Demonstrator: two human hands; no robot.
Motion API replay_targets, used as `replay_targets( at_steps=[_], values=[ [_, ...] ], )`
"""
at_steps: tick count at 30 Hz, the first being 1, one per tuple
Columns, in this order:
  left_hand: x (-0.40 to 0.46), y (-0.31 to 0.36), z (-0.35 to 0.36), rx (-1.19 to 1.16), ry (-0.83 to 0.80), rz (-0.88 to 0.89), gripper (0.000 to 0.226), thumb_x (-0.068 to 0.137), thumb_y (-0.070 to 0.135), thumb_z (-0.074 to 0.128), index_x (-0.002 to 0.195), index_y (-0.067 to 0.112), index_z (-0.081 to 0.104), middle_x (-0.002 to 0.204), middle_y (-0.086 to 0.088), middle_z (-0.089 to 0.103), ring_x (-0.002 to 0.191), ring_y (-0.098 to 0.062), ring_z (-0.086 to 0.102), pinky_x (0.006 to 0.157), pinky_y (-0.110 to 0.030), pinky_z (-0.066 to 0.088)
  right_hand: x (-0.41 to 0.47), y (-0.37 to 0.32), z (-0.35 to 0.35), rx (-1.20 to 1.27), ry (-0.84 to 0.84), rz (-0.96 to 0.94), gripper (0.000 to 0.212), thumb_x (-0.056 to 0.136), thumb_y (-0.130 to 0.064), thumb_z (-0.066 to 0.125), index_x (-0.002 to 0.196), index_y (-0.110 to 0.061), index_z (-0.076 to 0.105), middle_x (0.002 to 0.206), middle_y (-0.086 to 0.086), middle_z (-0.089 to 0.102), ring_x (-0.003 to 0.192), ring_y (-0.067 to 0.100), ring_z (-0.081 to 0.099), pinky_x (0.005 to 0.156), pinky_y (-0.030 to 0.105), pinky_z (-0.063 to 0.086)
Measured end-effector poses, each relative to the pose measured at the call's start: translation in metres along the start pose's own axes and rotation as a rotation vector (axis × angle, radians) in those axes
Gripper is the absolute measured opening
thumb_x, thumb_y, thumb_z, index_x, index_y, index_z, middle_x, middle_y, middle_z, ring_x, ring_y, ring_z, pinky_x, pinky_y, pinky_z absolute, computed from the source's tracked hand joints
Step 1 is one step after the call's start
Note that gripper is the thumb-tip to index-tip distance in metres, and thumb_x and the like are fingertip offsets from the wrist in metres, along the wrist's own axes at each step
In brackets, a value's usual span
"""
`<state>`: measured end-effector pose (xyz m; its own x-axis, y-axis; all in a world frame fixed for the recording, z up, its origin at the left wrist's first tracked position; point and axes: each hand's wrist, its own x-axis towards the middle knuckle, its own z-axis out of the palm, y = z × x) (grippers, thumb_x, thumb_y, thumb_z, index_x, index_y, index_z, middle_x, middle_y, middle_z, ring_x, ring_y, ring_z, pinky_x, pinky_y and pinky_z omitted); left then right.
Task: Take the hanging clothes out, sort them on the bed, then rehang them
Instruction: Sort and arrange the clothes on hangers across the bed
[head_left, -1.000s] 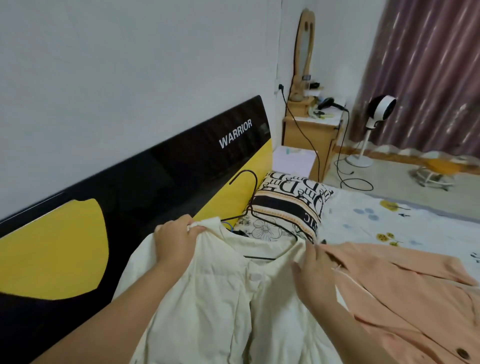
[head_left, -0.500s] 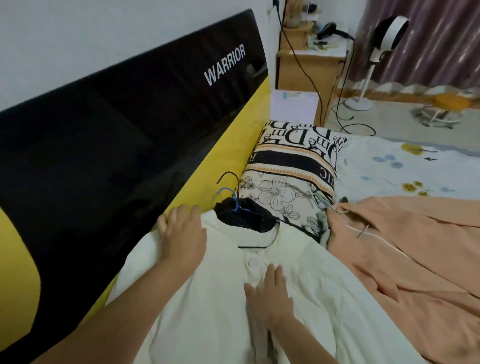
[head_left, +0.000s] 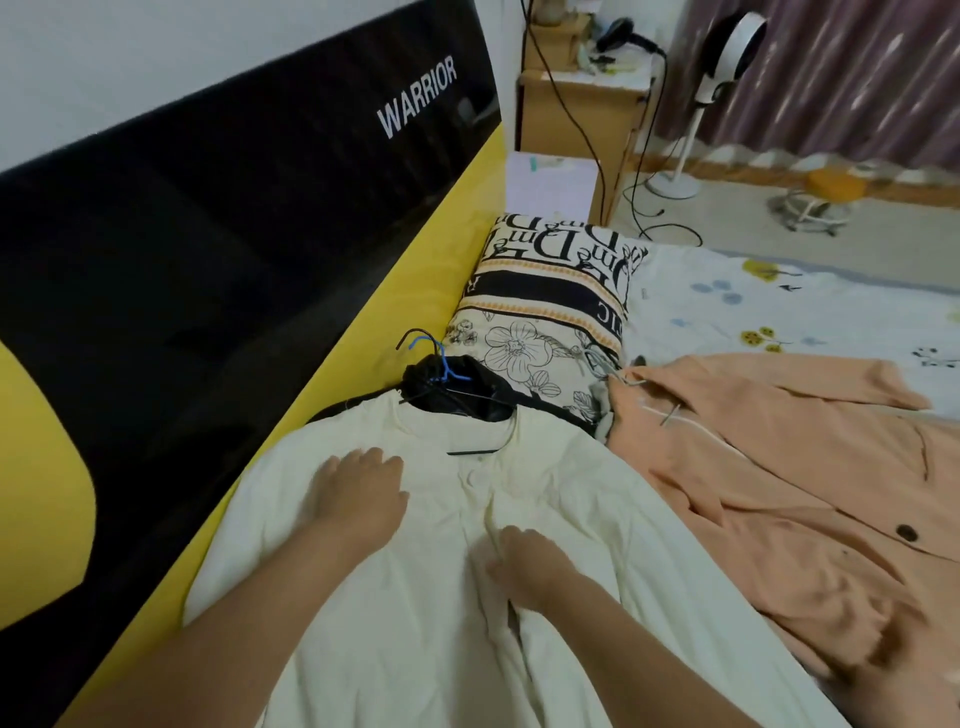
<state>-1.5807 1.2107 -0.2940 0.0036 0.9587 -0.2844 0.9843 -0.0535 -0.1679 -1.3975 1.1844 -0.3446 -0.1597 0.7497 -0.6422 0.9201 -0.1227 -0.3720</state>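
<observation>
Head view, sorting stage. At lower centre of the frame we see the cream shirt (head_left: 519, 597) spread face-up on the bed (head_left: 779, 306), its black hanger (head_left: 480, 448) still inside the neckline. The left hand (head_left: 358, 493) lies flat on the shirt's chest with fingers straight, and the right hand (head_left: 535, 566) rests at the button placket with fingers loosely extended, gripping nothing. A second ago both hands pinched the shirt at its shoulders with the collar raised; they have since let go and slid down the front, so we judge the garment laid down and now being smoothed. Above the collar, at centre frame, a dark garment (head_left: 452, 389) with a blue hanger hook (head_left: 434, 358) lies bunched against the patterned pillow (head_left: 550, 312). To the right, the peach jacket (head_left: 779, 467) lies spread flat just beside the cream shirt. With these pieces on the bed, we judge sorting well under way and rehanging not yet begun.
</observation>
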Motion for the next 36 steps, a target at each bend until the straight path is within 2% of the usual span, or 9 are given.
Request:
replay_targets(
  at_steps=[2,4,8,17,22,27,32,34,36],
  values=[
    [-0.008,0.005,-0.009,-0.069,-0.043,0.006,0.038,0.098,0.037,0.031,0.130,0.018,0.042,0.132,-0.003,0.047,0.120,-0.022,0.047,0.096,-0.034,0.038,-0.022,0.003,-0.008,-0.005,0.007,-0.024,0.034,0.096,-0.025,0.040,0.123,-0.005,0.048,0.129,0.012,0.051,0.118,0.028,0.049,0.086,0.029,0.036],
    [-0.021,0.012,-0.019,-0.153,-0.134,0.001,0.040,0.098,0.038,0.033,0.129,0.016,0.044,0.132,-0.003,0.049,0.118,-0.022,0.049,0.094,-0.031,0.041,-0.046,0.008,-0.017,0.020,0.013,-0.036,0.036,0.096,-0.023,0.040,0.127,-0.007,0.049,0.132,0.009,0.050,0.120,0.025,0.048,0.090,0.028,0.038],
    [-0.053,0.036,-0.034,-0.198,-0.227,0.039,0.043,0.097,0.041,0.034,0.131,0.016,0.043,0.135,-0.002,0.047,0.120,-0.020,0.048,0.093,-0.028,0.041,-0.092,0.024,-0.032,0.014,0.083,-0.050,0.036,0.097,-0.023,0.041,0.128,-0.006,0.050,0.133,0.010,0.050,0.121,0.025,0.048,0.096,0.029,0.039],
    [-0.148,0.133,-0.041,-0.254,-0.270,0.213,0.038,0.096,0.039,0.037,0.121,0.014,0.050,0.126,-0.003,0.053,0.112,-0.019,0.053,0.082,-0.024,0.039,-0.202,0.097,-0.014,0.074,0.167,-0.039,0.041,0.097,-0.028,0.043,0.135,-0.014,0.045,0.142,0.008,0.044,0.130,0.023,0.041,0.102,0.027,0.033],
    [-0.196,0.209,-0.042,-0.240,-0.241,0.304,0.040,0.097,0.040,0.035,0.126,0.015,0.048,0.129,-0.001,0.051,0.115,-0.018,0.051,0.085,-0.024,0.039,-0.262,0.166,-0.002,0.077,0.196,0.020,0.039,0.096,-0.024,0.043,0.133,-0.012,0.046,0.139,0.010,0.046,0.127,0.025,0.044,0.100,0.028,0.034],
    [-0.244,0.296,-0.040,-0.291,-0.177,0.364,0.029,0.095,0.037,0.039,0.111,0.017,0.053,0.105,0.002,0.054,0.090,-0.014,0.048,0.074,-0.023,0.035,-0.326,0.252,0.005,-0.019,0.256,0.074,0.037,0.099,-0.020,0.038,0.133,-0.006,0.044,0.135,0.014,0.048,0.122,0.028,0.046,0.093,0.032,0.038],
    [-0.289,0.381,-0.023,-0.347,-0.148,0.405,0.030,0.095,0.034,0.040,0.115,0.018,0.055,0.117,0.001,0.059,0.094,-0.015,0.053,0.076,-0.024,0.039,-0.377,0.339,0.022,-0.034,0.276,0.176,0.031,0.096,-0.018,0.041,0.123,-0.006,0.050,0.124,0.012,0.054,0.111,0.031,0.053,0.086,0.035,0.044],
    [-0.305,0.411,-0.012,-0.362,-0.166,0.426,0.030,0.095,0.032,0.040,0.116,0.018,0.055,0.120,0.002,0.058,0.104,-0.016,0.055,0.081,-0.025,0.041,-0.392,0.370,0.028,-0.047,0.263,0.216,0.029,0.096,-0.018,0.042,0.122,-0.007,0.051,0.121,0.012,0.056,0.109,0.029,0.054,0.088,0.036,0.046],
    [-0.319,0.439,-0.001,-0.377,-0.195,0.448,0.029,0.095,0.030,0.040,0.117,0.018,0.054,0.120,0.002,0.059,0.103,-0.015,0.054,0.079,-0.025,0.040,-0.404,0.398,0.032,-0.055,0.249,0.254,0.030,0.096,-0.019,0.043,0.123,-0.008,0.051,0.122,0.012,0.055,0.111,0.029,0.053,0.093,0.038,0.046]
  ],
)
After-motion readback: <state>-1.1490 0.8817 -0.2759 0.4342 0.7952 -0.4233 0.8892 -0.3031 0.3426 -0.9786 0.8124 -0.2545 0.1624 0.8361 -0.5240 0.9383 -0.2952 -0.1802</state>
